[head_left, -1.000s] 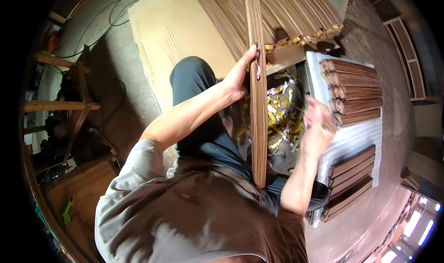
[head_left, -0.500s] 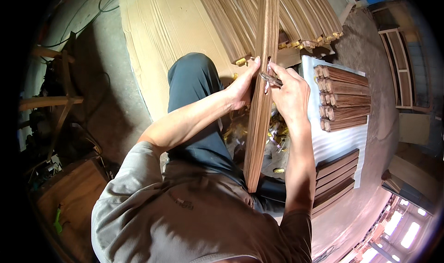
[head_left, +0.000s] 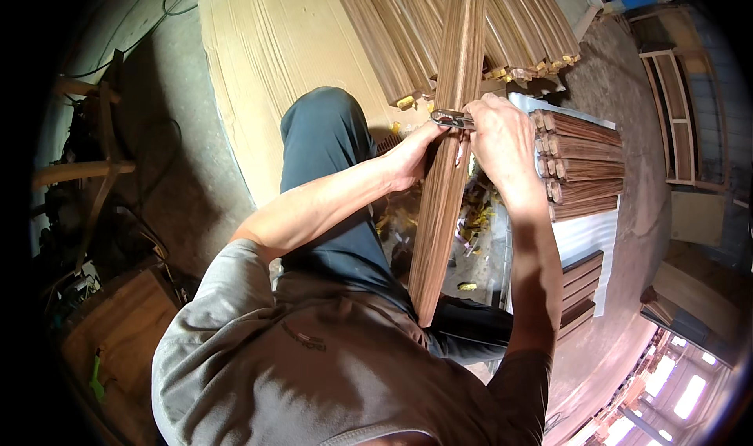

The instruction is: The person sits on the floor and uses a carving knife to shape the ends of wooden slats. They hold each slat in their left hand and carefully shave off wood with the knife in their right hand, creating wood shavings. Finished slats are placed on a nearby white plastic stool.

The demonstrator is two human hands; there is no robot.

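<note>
A long, narrow brown wooden bar (head_left: pixel 438 226) with dark striped grain is slanting away from the lap, its far end leaning rightward, while the left hand (head_left: pixel 409 160) is gripping its left edge. A shiny, dark-silver metal hand tool (head_left: pixel 452 119) is lying crosswise over the bar, the right hand (head_left: pixel 503 136) grasping it.

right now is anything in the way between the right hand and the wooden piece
Nothing visible blocks it: the right hand is at the right edge of the wooden piece, with only the metal tool it holds reaching across the wood. The left hand grips from the left side.
</note>
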